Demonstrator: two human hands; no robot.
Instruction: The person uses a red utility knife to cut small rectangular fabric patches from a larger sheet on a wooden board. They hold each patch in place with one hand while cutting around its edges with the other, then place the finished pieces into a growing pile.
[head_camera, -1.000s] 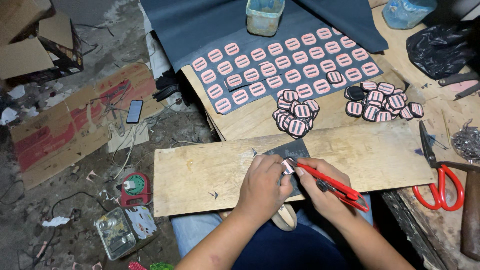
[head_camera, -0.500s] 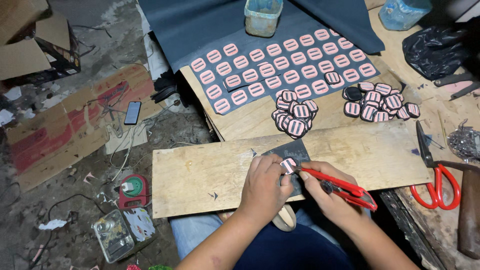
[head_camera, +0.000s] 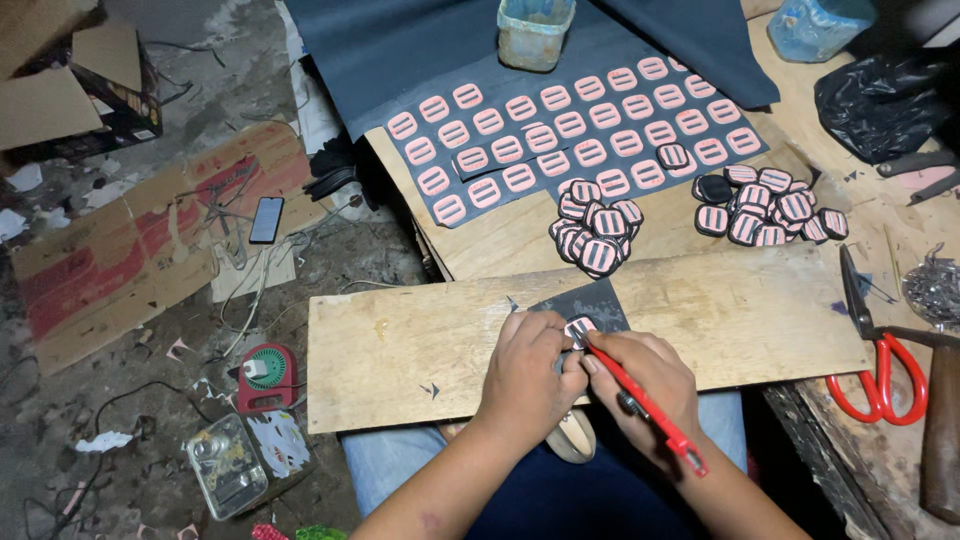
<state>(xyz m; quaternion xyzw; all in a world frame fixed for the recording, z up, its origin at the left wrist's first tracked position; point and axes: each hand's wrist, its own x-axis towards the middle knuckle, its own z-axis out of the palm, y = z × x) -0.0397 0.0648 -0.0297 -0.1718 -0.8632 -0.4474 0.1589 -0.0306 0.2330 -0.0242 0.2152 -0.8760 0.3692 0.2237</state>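
On the far left, flat brown cardboard (head_camera: 130, 260) is lying on the dirty floor, and a dark phone (head_camera: 265, 219) is resting beside it. A little red and green round tool (head_camera: 267, 377) is sitting near the plank's left end. A long wooden plank (head_camera: 420, 350) is being laid across the person's lap.

On the plank, near the middle, a small pink and black striped patch (head_camera: 579, 329) is being pinched by the left hand (head_camera: 527, 375), whose fingers are curled tight around it. A dark scrap (head_camera: 590, 300) is lying under the patch. Just to the right, a red-handled cutter (head_camera: 645, 405) is being gripped by the right hand (head_camera: 645, 380), and its tip is being pressed against the patch.

Farther up, rows of pink patches (head_camera: 570, 125) are being kept on a dark sheet. Two heaps of cut patches (head_camera: 595, 235) are piled below them. On the right, red scissors (head_camera: 880, 360) are lying on the table, well apart from the hands.
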